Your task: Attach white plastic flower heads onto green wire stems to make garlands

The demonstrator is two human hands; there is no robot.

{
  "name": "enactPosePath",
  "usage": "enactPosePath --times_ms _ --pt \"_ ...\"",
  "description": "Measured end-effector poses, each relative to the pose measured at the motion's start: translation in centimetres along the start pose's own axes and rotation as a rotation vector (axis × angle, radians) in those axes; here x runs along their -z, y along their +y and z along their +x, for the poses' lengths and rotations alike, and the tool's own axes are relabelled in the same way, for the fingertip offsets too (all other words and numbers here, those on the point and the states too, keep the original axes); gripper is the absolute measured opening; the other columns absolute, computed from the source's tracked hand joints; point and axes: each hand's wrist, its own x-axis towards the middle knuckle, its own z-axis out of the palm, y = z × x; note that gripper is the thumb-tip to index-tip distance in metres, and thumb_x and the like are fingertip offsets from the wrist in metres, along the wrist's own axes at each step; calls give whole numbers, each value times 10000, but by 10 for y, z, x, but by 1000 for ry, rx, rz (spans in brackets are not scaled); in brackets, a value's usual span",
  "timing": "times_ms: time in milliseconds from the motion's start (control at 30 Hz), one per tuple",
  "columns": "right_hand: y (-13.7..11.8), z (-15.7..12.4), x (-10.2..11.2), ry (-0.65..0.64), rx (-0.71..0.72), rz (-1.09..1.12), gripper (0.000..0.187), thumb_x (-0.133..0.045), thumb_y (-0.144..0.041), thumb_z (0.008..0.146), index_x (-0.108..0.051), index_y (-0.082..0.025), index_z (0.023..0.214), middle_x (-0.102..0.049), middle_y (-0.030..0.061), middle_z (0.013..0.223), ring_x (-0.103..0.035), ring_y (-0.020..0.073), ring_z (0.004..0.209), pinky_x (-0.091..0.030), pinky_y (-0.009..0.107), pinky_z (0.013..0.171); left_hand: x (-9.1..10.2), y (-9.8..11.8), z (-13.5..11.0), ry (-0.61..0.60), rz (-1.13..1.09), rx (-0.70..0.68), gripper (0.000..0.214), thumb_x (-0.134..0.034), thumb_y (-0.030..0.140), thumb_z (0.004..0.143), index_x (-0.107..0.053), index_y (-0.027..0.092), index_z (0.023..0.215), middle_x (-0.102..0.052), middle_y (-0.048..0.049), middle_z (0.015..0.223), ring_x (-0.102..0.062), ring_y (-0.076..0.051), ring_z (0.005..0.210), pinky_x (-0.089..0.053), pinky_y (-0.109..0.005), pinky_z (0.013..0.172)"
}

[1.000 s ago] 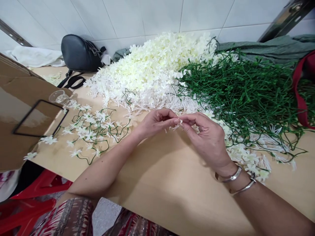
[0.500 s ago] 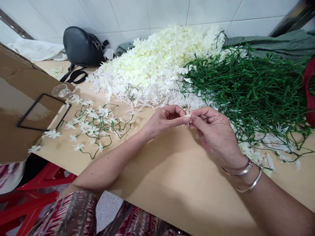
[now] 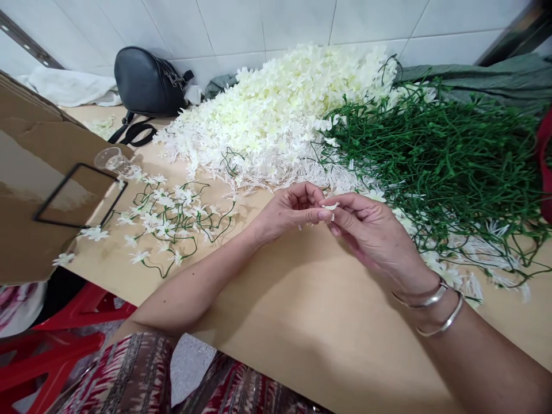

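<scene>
My left hand and my right hand meet fingertip to fingertip over the wooden table. Both are closed in a pinch on a small white artificial flower. Just behind my hands lies a big heap of white flowers. To the right of that heap lies a tangle of green plastic stems. Two silver bangles circle my right wrist.
Green stems fitted with white blossoms lie at the left. A cardboard box with a black wire frame and a clear plastic cup stands further left. A black bag sits by the tiled wall. Red plastic stools are below the table edge.
My hands have stayed together on the flower, with the fingers turning it slightly. The view has shifted a little, so everything sits slightly further right.
</scene>
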Motion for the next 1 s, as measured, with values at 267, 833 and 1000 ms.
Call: enactPosePath --times_ms 267,833,1000 --pt "8 4 9 198 118 -92 290 -904 -500 774 -744 -264 827 -715 -25 780 -648 140 727 -534 305 739 16 17 2 217 363 -249 351 -815 483 891 -646 176 878 -622 20 787 -551 -86 687 -447 -237 661" --pt "4 7 20 436 511 -337 144 -740 -390 970 -638 -296 930 -683 -17 771 -712 191 732 -528 362 726 2 -16 1 103 1411 -495 233 -502 341 1103 -668 210 1201 -716 -82 1211 -673 -193 1117 -482 -333 937" --pt "5 8 20 515 573 -401 174 -698 -409 995 -581 -301 925 -668 -8 810 -692 188 707 -525 370 713 -3 -22 6 156 1530 -516 322 -438 422 1123 -685 231 1203 -751 -70 1210 -672 -216 1114 -408 -372 942"
